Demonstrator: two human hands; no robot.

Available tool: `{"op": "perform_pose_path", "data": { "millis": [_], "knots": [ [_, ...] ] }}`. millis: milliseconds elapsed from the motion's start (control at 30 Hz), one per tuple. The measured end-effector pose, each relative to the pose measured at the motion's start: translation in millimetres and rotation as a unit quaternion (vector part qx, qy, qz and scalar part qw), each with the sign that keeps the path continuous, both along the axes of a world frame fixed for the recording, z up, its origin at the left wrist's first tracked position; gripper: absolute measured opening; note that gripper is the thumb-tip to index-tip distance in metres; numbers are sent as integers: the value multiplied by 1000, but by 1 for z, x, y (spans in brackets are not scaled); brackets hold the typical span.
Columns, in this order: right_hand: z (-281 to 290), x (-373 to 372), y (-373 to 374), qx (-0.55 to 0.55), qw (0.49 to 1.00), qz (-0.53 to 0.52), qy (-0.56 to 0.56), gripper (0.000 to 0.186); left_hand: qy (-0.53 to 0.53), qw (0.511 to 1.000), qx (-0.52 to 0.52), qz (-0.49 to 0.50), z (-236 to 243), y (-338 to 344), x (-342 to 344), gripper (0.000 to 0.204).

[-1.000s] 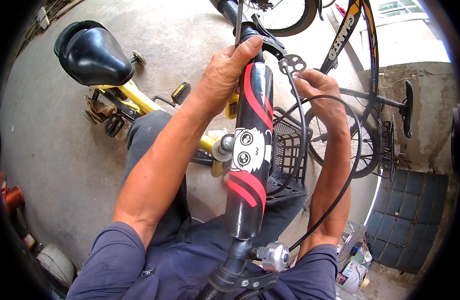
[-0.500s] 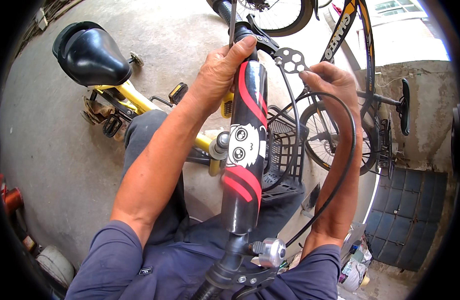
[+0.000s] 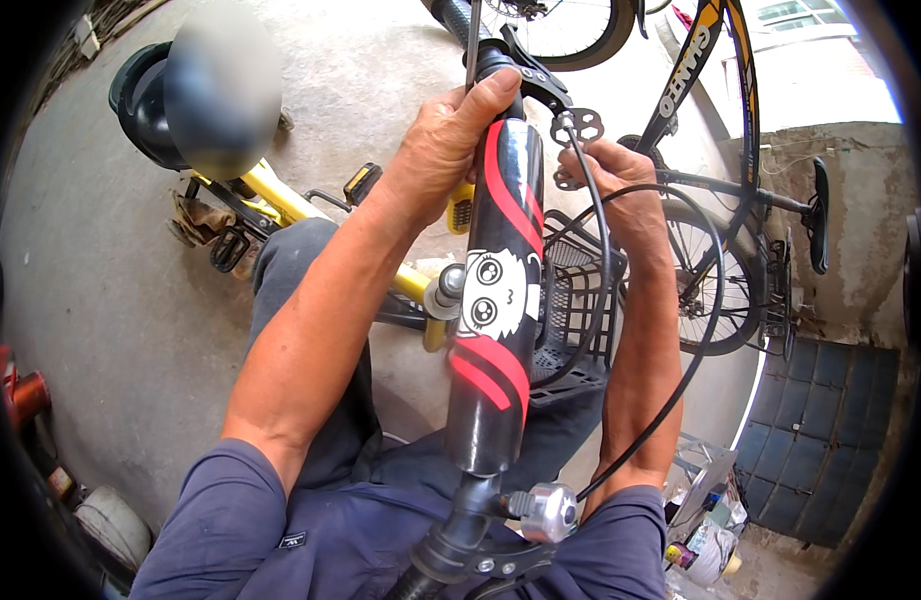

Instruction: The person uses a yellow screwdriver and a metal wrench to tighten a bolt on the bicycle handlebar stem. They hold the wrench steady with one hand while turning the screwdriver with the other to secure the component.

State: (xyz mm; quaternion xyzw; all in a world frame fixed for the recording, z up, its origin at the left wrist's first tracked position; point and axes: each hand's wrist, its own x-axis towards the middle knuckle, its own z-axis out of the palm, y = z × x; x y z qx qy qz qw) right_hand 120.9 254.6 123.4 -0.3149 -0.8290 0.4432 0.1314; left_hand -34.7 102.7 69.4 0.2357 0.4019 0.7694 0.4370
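Observation:
A small bike's handlebar lies before me, with a black foam pad (image 3: 491, 420) printed with red stripes and a white cartoon face. My left hand (image 3: 456, 130) is closed round the handlebar at the pad's far end, thumb on top. A thin metal rod (image 3: 472, 45) sticks up beside that hand; its lower end is hidden. To the right, my right hand (image 3: 621, 190) pinches a flat multi-hole spanner (image 3: 587, 122) close to the brake lever (image 3: 541, 82). A black brake cable (image 3: 603, 240) passes in front of the spanner, and I cannot tell whether they touch.
A silver bell (image 3: 549, 512) sits at the near end of the handlebar. Below the bar are a yellow frame (image 3: 271, 190) and a black basket (image 3: 576, 330). The black saddle (image 3: 146, 110) is partly blurred. Another bike (image 3: 696, 85) stands right, before a blue-grey panel (image 3: 821, 430).
My right hand has moved left, bringing the spanner closer to the brake lever and behind the cable. My left hand keeps its hold on the handlebar.

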Motion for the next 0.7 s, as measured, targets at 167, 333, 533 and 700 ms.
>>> {"op": "perform_pose_path", "data": {
  "millis": [167,333,533,700],
  "knots": [
    [24,6,4,49,998,-8,-30,22,-15,1000,-1,11,5,1,4,74],
    [53,5,0,145,986,-20,-80,30,-15,1000,-5,18,6,1,6,77],
    [63,5,-3,123,991,-9,-47,34,-5,1000,-18,24,8,0,6,80],
    [29,11,-2,67,997,-4,-39,31,13,999,-15,29,6,-1,5,82]
  ]
}}
